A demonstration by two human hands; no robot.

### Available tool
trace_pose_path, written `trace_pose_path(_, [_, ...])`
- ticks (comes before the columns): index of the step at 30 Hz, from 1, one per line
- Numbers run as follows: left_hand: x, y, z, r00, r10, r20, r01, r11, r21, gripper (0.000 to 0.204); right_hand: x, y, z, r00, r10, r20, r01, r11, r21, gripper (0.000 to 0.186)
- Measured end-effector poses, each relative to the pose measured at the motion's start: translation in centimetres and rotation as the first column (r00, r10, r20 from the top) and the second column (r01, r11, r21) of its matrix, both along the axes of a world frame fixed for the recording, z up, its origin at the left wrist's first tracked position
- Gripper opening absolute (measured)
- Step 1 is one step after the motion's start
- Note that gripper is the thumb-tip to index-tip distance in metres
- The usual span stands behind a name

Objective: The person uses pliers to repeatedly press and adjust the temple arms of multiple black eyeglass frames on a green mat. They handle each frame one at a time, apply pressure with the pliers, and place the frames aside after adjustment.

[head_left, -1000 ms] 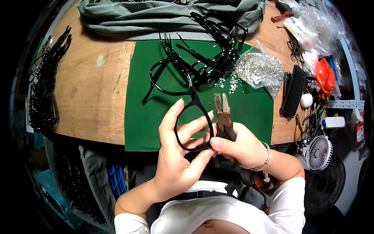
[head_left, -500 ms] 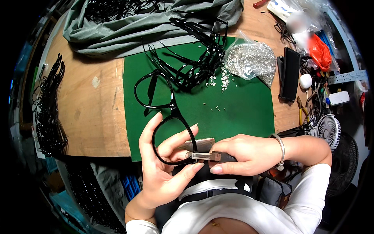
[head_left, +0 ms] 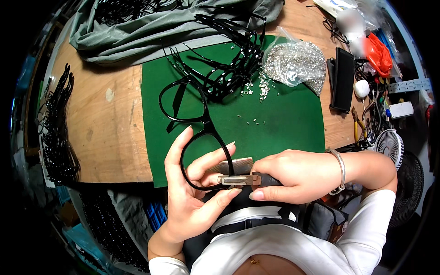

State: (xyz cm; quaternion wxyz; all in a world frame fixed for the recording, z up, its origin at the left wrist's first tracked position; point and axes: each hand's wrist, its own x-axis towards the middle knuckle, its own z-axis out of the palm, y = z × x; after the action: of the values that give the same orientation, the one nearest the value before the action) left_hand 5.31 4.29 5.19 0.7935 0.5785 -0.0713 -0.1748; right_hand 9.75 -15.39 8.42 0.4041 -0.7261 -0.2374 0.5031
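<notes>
My left hand (head_left: 192,199) is pinched on a shiny black glasses frame (head_left: 207,125). The frame is up over the near edge of the green mat (head_left: 286,128), and my fingers are around its near ring. My right hand (head_left: 295,176) is closed tight on the pliers (head_left: 242,179). Their metal nose lies across the near end of the frame, just above my left thumb. I can't tell how hard the nose bites. Just behind it is a flat, rough gray piece (head_left: 241,164); I can't tell what it is.

Farther up the mat there is a messy pile of black frames (head_left: 236,68). Beside it, tiny silver bits (head_left: 264,90) lie near a clear bag (head_left: 295,62) full of more. A gray cloth (head_left: 105,51) is bunched on the wooden table (head_left: 110,133). On the right I see a little white fan (head_left: 389,144).
</notes>
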Motion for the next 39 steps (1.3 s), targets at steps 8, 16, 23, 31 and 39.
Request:
trace_pose_path(8, [0.0, 0.1, 0.1, 1.0, 0.006, 0.006, -0.006, 1.0, -0.018, 0.085, -0.4, 0.1, -0.8, 0.992, -0.006, 0.124, -0.004, 0.997, 0.082, 0.034])
trace_pose_path(16, [0.2, 0.3, 0.7, 0.999, 0.023, -0.023, -0.024, 0.998, -0.059, 0.085, 0.5, 0.4, 0.7, 0.998, 0.043, 0.043, -0.045, 0.997, 0.069, 0.036])
trace_pose_path(23, [-0.2, 0.5, 0.9, 0.999, -0.001, -0.032, 0.0, 0.999, -0.05, 0.082, -0.3, 0.8, 0.5, 0.969, 0.036, 0.245, -0.043, 0.999, 0.023, 0.033])
trace_pose_path(31, [-0.5, 0.2, 0.9, 0.998, 0.008, -0.066, -0.007, 1.0, 0.02, 0.08, -1.0, 0.8, -1.1, 0.952, -0.01, 0.306, 0.019, 0.999, -0.029, 0.035])
trace_pose_path(39, [-0.1, 0.0, 0.4, 0.993, 0.077, -0.092, -0.063, 0.987, 0.144, 0.08, -0.4, -1.0, -5.4, 0.92, -0.182, 0.346, 0.214, 0.975, -0.054, 0.033])
